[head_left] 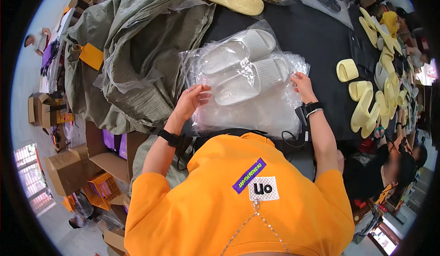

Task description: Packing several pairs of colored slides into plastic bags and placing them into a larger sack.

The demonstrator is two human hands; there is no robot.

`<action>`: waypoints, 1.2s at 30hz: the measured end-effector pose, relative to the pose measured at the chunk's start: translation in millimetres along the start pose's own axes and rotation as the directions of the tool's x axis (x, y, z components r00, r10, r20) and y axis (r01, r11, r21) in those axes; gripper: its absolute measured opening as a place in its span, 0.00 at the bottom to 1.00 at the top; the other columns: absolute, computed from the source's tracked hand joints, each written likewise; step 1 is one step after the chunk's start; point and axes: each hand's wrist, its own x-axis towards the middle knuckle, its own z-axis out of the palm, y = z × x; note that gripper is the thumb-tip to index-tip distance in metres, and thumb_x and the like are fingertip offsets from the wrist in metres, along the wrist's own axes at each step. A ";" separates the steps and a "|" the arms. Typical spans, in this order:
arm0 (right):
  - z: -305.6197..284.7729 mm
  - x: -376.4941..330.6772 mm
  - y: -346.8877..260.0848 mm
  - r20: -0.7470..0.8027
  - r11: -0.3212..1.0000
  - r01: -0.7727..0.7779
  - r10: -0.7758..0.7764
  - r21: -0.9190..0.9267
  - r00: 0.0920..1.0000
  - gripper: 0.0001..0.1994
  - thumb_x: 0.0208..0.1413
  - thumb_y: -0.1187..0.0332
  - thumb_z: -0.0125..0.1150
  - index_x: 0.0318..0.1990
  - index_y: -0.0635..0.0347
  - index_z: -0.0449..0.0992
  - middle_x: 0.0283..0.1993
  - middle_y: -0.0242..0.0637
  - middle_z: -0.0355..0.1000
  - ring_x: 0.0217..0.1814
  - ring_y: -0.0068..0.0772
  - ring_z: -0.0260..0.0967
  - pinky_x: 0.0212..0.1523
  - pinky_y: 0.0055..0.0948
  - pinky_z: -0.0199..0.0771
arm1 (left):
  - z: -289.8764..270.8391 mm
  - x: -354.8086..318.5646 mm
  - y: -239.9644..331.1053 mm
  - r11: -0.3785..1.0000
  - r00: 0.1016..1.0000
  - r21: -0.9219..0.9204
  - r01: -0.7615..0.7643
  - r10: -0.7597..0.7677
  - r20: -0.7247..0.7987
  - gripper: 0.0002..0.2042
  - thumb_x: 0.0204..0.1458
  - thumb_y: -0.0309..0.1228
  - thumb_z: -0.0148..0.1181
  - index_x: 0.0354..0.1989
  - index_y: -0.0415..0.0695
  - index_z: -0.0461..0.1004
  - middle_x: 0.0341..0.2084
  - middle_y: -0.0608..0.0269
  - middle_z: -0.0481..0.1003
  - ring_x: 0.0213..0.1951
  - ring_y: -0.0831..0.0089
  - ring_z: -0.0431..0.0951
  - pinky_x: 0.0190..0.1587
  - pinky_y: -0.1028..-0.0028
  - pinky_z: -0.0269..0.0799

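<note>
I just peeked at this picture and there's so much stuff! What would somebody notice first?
Most likely the bright orange shirt filling the bottom of the view. Just above it, in the middle of the black table, two white slippers lie on a stack of clear plastic bags, with the left hand and right hand resting on the stack's edges. Pale yellow slippers crowd the table's right side, and a big grey-green sack lies crumpled on the left.

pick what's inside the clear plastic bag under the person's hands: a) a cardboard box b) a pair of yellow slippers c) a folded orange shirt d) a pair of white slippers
d: two white slippers lie side by side in the clear plastic bag, with the left hand and right hand at its edges.
</note>
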 end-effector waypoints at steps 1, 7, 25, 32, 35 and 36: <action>3.3 -2.1 -3.4 0.013 1.000 0.008 -0.008 -0.018 1.000 0.16 0.50 0.62 0.57 0.45 0.59 0.69 0.37 0.29 0.69 0.36 0.21 0.64 0.32 0.24 0.64 | 4.3 -3.6 6.3 0.999 0.999 0.022 -0.036 0.036 0.006 0.10 0.56 0.35 0.50 0.41 0.43 0.69 0.45 0.59 0.71 0.42 0.70 0.73 0.42 0.71 0.68; -17.8 -62.4 12.1 0.199 0.999 -0.020 0.026 -0.032 0.980 0.08 0.49 0.66 0.58 0.34 0.58 0.71 0.27 0.22 0.67 0.27 0.14 0.61 0.27 0.17 0.59 | 28.4 -44.6 37.2 0.987 0.961 -0.159 -0.014 0.057 0.269 0.24 0.58 0.49 0.39 0.50 0.40 0.65 0.51 0.52 0.66 0.45 0.62 0.73 0.43 0.65 0.71; 6.6 -72.1 67.8 0.157 0.993 -0.034 0.016 0.113 0.987 0.16 0.55 0.65 0.53 0.48 0.66 0.67 0.37 0.33 0.70 0.36 0.21 0.67 0.36 0.20 0.67 | 71.3 44.2 -9.6 -0.352 0.654 0.631 -0.691 0.067 0.753 0.25 0.47 0.30 0.54 0.55 0.42 0.60 0.49 0.51 0.65 0.50 0.51 0.64 0.53 0.58 0.58; 17.3 -72.6 72.5 0.132 0.990 0.056 -0.073 0.131 0.989 0.12 0.55 0.68 0.52 0.42 0.68 0.69 0.32 0.33 0.70 0.34 0.21 0.67 0.36 0.20 0.67 | 95.3 86.1 -47.5 -0.366 0.739 0.764 -0.531 0.242 0.629 0.26 0.36 0.30 0.61 0.48 0.43 0.64 0.52 0.52 0.60 0.59 0.55 0.53 0.54 0.50 0.51; 12.8 -75.2 75.7 0.116 0.988 -0.002 -0.016 0.157 0.993 0.10 0.56 0.67 0.51 0.39 0.64 0.71 0.30 0.30 0.69 0.31 0.19 0.67 0.31 0.20 0.66 | 82.8 99.3 -61.9 -0.445 0.671 0.709 -0.547 0.272 0.689 0.23 0.36 0.29 0.60 0.45 0.44 0.66 0.52 0.53 0.60 0.59 0.54 0.54 0.54 0.49 0.51; 12.5 -76.6 72.7 0.123 0.984 -0.035 0.014 0.172 0.992 0.09 0.57 0.66 0.50 0.39 0.62 0.71 0.30 0.29 0.69 0.30 0.18 0.66 0.28 0.20 0.66 | 80.7 100.3 -62.9 -0.424 0.683 0.716 -0.554 0.259 0.682 0.23 0.36 0.29 0.60 0.45 0.44 0.66 0.52 0.54 0.60 0.59 0.54 0.54 0.54 0.49 0.51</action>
